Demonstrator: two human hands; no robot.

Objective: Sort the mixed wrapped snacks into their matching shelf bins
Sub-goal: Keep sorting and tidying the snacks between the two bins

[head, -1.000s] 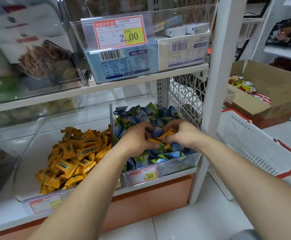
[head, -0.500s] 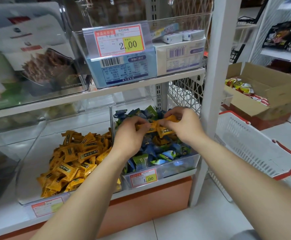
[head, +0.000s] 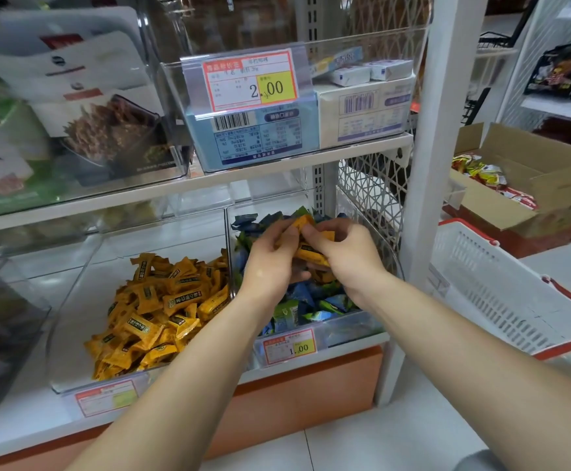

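Two clear bins sit side by side on the low shelf. The left bin (head: 73, 300) holds a heap of yellow wrapped snacks (head: 161, 307). The right bin (head: 345, 331) holds blue and green wrapped snacks (head: 311, 300). Both hands hover over the right bin, close together. My left hand (head: 270, 263) pinches a yellow snack (head: 302, 222) at its top. My right hand (head: 348, 256) grips several yellow snacks (head: 311, 254), bunched between the two hands.
A clear bin with boxed goods and a 2.00 price tag (head: 252, 79) stands on the shelf above. A white upright post (head: 427, 164) borders the right bin. A white basket with red rim (head: 501, 294) and a cardboard box (head: 522, 185) lie on the floor at right.
Both hands rose out of the blue and green pile with yellow snacks in them and stay together above the right bin.
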